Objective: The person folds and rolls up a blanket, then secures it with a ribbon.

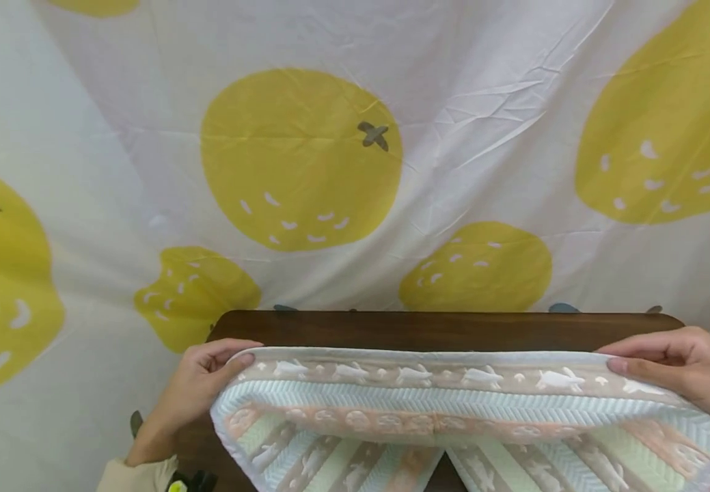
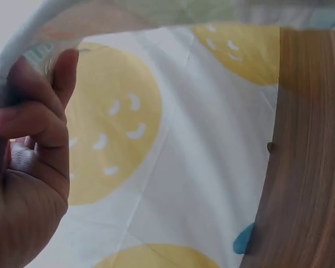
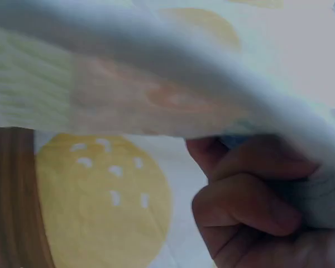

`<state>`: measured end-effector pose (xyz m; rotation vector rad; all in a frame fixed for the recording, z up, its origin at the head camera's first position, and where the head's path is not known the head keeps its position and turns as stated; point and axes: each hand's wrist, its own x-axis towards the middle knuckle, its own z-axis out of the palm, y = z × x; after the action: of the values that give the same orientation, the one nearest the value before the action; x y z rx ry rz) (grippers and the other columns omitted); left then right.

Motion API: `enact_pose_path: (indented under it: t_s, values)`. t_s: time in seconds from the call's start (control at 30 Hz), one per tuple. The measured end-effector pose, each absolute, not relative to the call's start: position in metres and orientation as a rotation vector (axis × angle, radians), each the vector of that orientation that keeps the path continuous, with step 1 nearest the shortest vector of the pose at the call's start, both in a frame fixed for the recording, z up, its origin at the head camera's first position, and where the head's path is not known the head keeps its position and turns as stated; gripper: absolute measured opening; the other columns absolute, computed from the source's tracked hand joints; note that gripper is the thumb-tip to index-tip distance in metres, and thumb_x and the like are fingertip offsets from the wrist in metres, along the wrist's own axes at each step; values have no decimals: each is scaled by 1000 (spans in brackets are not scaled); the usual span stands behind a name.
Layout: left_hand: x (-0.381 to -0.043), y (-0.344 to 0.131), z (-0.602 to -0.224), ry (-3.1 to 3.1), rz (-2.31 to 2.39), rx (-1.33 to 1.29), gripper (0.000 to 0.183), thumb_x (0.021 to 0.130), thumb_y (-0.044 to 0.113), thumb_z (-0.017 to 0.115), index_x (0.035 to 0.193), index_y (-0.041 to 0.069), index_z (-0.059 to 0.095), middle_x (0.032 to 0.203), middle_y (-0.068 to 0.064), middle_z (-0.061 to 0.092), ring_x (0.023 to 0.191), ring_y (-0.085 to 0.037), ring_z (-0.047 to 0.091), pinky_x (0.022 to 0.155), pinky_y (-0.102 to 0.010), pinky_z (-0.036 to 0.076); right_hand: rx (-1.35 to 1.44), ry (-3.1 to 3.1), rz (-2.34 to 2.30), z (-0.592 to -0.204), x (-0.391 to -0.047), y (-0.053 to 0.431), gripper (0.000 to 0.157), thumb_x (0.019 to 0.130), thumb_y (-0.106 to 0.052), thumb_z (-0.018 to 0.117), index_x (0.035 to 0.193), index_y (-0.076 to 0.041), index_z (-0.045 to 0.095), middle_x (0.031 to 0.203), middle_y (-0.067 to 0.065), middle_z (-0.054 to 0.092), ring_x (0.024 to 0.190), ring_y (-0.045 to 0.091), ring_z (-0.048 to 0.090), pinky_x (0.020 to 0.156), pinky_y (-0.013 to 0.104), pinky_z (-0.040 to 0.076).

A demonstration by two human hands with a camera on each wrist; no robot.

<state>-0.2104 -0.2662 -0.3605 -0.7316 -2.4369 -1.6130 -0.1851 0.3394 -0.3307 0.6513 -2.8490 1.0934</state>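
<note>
A quilted cloth (image 1: 422, 376) with pastel stripes of white rabbits, blue herringbone, peach and pale green hangs stretched between both hands. Its pale bound edge runs nearly level across the top, and the sides curve down and inward. My left hand (image 1: 203, 376) pinches the top edge near the left corner between thumb and fingers. At the opposite corner, my right hand (image 1: 689, 365) pinches the same edge, thumb towards me. In the left wrist view the cloth passes over curled fingers (image 2: 36, 123). The right wrist view shows blurred cloth partly covering the right-hand fingers (image 3: 240, 206).
Beneath the cloth is a dark brown wooden table (image 1: 453, 329) with rounded far corners. Behind it hangs a white sheet (image 1: 453, 171) printed with large yellow fruit. A small dark object with a yellow-green spot (image 1: 178, 486) shows by the left sleeve (image 1: 136, 476).
</note>
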Motion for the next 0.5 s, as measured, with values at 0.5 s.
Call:
enact_pose_path:
  t_s: [0.5]
  values:
    - [-285, -239, -413, -2634, -1619, -458, 23, 95, 19, 54, 115, 13, 62, 96, -11, 67, 71, -21, 64, 61, -34, 54, 216, -2980, 974, -367, -253, 323, 47, 90, -50, 53, 114, -11, 66, 109, 13, 66, 95, 24, 60, 73, 40, 47]
